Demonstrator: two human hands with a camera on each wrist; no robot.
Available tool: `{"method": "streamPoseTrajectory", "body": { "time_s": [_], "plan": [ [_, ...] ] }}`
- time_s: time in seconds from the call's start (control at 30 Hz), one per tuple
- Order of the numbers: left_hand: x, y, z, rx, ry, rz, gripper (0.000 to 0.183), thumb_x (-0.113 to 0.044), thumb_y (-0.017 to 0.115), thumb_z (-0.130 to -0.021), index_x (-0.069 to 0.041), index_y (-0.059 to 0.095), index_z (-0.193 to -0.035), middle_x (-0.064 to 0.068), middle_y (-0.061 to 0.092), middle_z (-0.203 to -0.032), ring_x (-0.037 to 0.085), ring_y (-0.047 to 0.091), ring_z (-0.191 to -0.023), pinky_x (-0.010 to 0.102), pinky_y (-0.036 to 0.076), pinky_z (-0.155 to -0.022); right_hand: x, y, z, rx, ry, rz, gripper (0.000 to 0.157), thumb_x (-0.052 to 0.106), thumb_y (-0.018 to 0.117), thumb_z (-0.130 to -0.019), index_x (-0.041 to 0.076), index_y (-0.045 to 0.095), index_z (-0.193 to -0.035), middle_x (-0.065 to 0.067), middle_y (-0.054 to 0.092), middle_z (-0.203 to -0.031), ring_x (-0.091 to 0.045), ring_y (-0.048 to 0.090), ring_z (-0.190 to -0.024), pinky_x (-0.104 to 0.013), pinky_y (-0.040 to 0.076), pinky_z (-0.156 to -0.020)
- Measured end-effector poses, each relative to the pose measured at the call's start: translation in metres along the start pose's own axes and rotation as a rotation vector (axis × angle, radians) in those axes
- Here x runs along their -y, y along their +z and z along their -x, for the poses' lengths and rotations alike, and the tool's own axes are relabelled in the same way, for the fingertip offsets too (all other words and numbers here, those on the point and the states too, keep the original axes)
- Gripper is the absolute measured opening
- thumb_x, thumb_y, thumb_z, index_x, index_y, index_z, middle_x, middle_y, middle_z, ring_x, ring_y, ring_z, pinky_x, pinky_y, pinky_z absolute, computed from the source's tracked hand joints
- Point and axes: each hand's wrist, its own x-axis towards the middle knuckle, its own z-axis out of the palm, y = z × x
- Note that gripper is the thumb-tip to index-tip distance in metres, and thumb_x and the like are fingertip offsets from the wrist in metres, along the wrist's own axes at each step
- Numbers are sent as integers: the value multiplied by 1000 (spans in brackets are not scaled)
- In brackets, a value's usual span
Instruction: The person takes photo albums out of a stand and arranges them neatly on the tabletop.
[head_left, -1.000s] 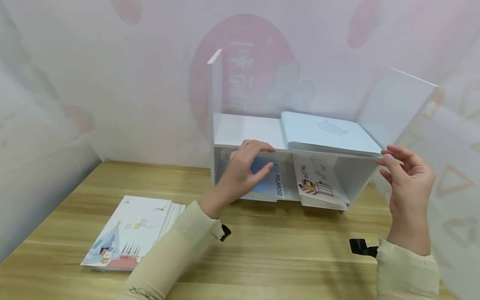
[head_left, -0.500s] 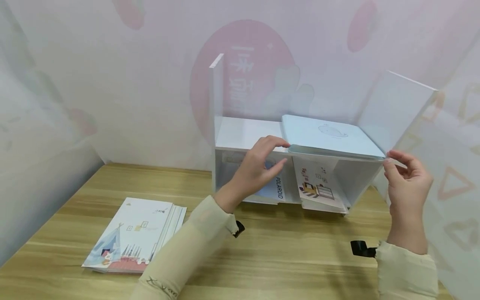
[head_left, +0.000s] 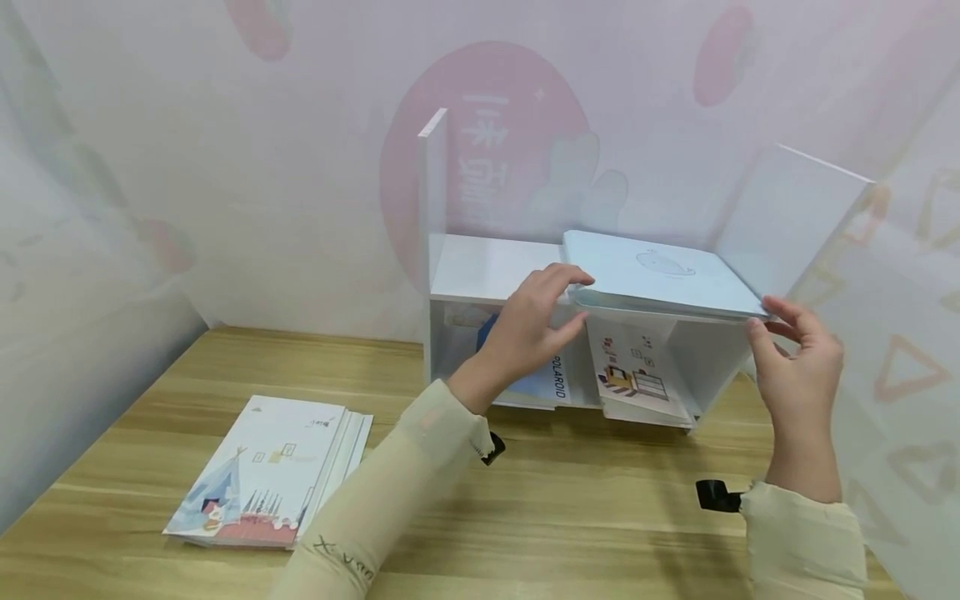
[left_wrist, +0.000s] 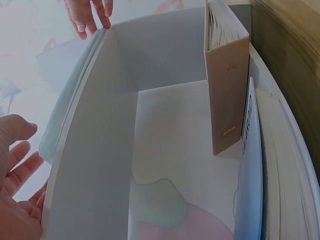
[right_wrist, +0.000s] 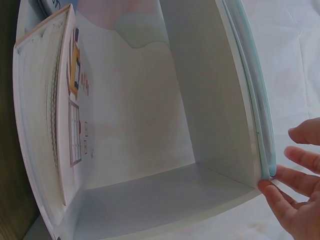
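Note:
A pale blue album [head_left: 660,271] with a whale drawing lies flat on the upper board of a white shelf [head_left: 491,262]. At its left front corner is my left hand [head_left: 528,325], its index fingertip at the album's edge and the thumb apart below. In the left wrist view, the fingers [left_wrist: 27,170] are spread beside the album's end. My right hand [head_left: 798,358] is at the right front corner. Its fingertips touch that corner near the board's edge, seen also as fingers [right_wrist: 295,180] in the right wrist view. Neither hand is wrapped round the album.
Below, a white album [head_left: 641,375] with a room drawing and a blue POLAROID album [head_left: 543,375] lie in the lower compartment. A tent-picture album [head_left: 262,467] lies atop a stack on the wooden table [head_left: 585,517]. The shelf has a tall left panel [head_left: 432,200] and a right panel [head_left: 795,217].
My left hand has moved right, from in front of the shelf to the album's left front corner. My right hand has shifted slightly left, staying at the other corner.

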Motion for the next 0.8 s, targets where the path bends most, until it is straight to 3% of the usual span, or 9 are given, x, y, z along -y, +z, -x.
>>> {"method": "streamPoseTrajectory", "body": {
  "time_s": [0.1, 0.23, 0.33, 0.5, 0.8],
  "plan": [
    [-2, 0, -1, 19, -23, -35, 39, -11, 70, -92, -5, 59, -129, 6, 63, -130, 18, 61, -118, 29, 49, -101, 1, 1, 0, -4, -14, -2, 34, 15, 65, -94, 12, 67, -128, 14, 60, -115, 4, 55, -101, -14, 50, -93],
    [-5, -1, 1, 47, -50, -74, 42, -15, 70, -93, -7, 58, -133, 5, 64, -133, 18, 62, -118, 31, 51, -98, 0, 5, 4, 8, -9, 6, 35, 13, 64, -94, 5, 65, -129, 7, 48, -127, 4, 54, -102, -13, 48, -94],
    [-7, -3, 3, 53, -65, -81, 44, -15, 71, -93, -7, 58, -134, 6, 64, -133, 19, 63, -118, 32, 51, -98, -2, 9, 6, 6, -5, 11, 36, 11, 64, -94, 1, 63, -129, 11, 44, -122, 5, 53, -100, -12, 47, -95],
    [-9, -6, 3, 61, -81, -81, 44, -15, 71, -92, -8, 58, -134, 5, 63, -133, 18, 63, -114, 31, 52, -95, -3, 12, 5, -6, -57, -7, 35, 9, 65, -93, -1, 65, -127, 23, 49, -103, 5, 53, -99, -8, 47, -91],
    [-11, -6, 5, 23, -77, -70, 40, -12, 73, -90, -7, 63, -129, 6, 65, -127, 19, 62, -120, 30, 52, -99, 0, 13, 6, -80, -60, -113, 32, 6, 71, -89, -4, 70, -119, 20, 57, -95, 2, 55, -98, -4, 47, -84]
  ]
}}
